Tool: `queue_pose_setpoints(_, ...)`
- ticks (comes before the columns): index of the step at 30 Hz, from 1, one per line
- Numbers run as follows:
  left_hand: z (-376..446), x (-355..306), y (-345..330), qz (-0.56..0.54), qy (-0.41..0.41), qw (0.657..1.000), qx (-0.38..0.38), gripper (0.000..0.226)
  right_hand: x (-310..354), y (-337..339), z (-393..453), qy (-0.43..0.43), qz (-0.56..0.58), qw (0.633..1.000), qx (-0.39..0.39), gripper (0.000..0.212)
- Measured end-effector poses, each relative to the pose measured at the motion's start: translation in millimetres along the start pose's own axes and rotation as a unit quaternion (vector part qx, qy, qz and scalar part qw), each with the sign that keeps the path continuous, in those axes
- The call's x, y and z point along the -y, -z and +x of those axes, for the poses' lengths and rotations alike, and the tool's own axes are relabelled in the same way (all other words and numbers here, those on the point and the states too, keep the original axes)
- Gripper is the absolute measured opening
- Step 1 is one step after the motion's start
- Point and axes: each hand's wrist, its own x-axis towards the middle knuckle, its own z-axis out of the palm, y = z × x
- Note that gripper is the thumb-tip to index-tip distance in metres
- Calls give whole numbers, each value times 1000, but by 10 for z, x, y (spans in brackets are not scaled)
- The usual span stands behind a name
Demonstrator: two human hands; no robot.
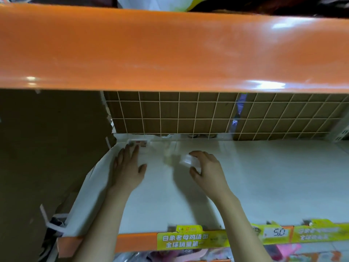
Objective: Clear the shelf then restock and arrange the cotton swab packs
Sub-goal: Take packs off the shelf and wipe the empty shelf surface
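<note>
A white shelf board (264, 176) stretches under an orange upper shelf edge. One cotton swab pack (138, 143), clear with a red-marked label, lies at the shelf's back left corner. My left hand (128, 165) lies flat on the shelf, its straight fingertips touching that pack. My right hand (205, 171) hovers mid-shelf and holds a small clear pack (188, 160) between curled fingers and thumb; the pack is blurred.
A wire grid with cardboard behind it (188, 112) closes the back of the shelf. The orange upper shelf (170, 50) hangs low overhead. Yellow price labels (185, 240) run along the front rail. A brown side panel (47, 148) stands at the left.
</note>
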Motion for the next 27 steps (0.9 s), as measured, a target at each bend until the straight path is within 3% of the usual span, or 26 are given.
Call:
queue_pose_setpoints(6, -373, 19, -63, -12, 57, 998, 8, 64, 185, -196, 455, 32, -25, 999, 28, 46)
queue_pose_setpoints(12, -374, 13, -47, 15, 53, 998, 7, 57, 384, -601, 950, 49, -101, 993, 18, 46)
queue_pose_setpoints(19, -389, 41, -60, 19, 51, 998, 5, 72, 351, -989, 851, 87, -112, 988, 59, 41)
queue_pose_setpoints(23, -388, 36, -64, 28, 55, 998, 7, 57, 253, -1082, 719, 97, -108, 986, 86, 51)
queue_pose_setpoints(27, -384, 41, -64, 28, 55, 998, 8, 56, 278, -1080, 743, 96, -102, 986, 94, 53)
